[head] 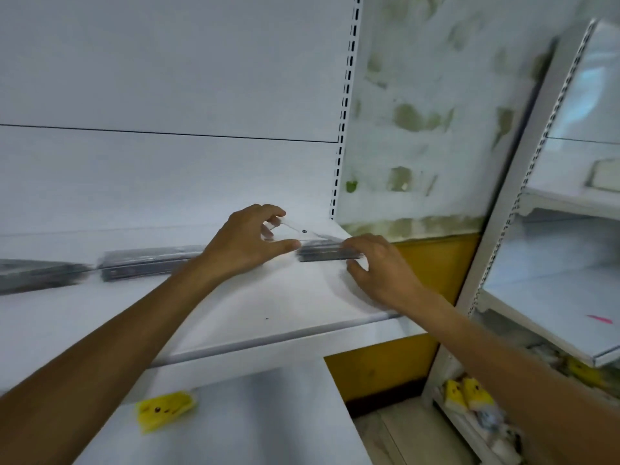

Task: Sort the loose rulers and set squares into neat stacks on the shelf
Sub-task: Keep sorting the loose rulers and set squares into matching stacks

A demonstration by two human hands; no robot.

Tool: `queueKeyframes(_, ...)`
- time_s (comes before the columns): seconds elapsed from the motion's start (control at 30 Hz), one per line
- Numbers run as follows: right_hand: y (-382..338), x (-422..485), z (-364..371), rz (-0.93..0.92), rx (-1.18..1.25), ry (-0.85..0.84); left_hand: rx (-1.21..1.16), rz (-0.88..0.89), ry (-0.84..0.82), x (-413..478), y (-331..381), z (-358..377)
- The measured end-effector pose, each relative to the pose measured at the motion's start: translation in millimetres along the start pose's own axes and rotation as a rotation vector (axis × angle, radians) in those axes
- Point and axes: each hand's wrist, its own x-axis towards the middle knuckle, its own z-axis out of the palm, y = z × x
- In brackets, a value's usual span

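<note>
Smearing from motion softened most of the frame, so the dark bundles lying along the white shelf [268,297] read only as stacked rulers, their markings illegible. The third bundle [37,275] was cut off by the left edge of the frame, and the second bundle [147,263] ran behind the left wrist. Just right of centre, the left hand [246,241] pinched a clear set square [303,232] between thumb and curled fingers. The square's pale outline was nearly lost against the shelf — a small dark dot near its middle was its plainest part. Just beside it, the right hand [379,266] curled its fingers round the right end of the ruler stack [322,252], thumb on the near side; whether the square touched that stack could not be told. Behind rose a white back panel [167,78] and a slotted upright [345,105]. The wall [419,112] at upper right was pale with greenish blotches above a yellow band. A lower shelf [251,414] at the bottom carried a yellow packet [164,409], and a neighbouring rack [543,280] at the right held more yellow packets [464,396], blurred.
</note>
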Motion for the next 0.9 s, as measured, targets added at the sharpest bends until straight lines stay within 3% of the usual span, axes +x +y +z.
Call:
queueKeyframes(0.23,-2,-17,23,-0.175,0.05,-0.104,-0.03,-0.078,0.045,37,20,42)
queueKeyframes(0.9,8,-19,27,-0.227,0.125,-0.071,0.085,-0.188,-0.106,66,9,103)
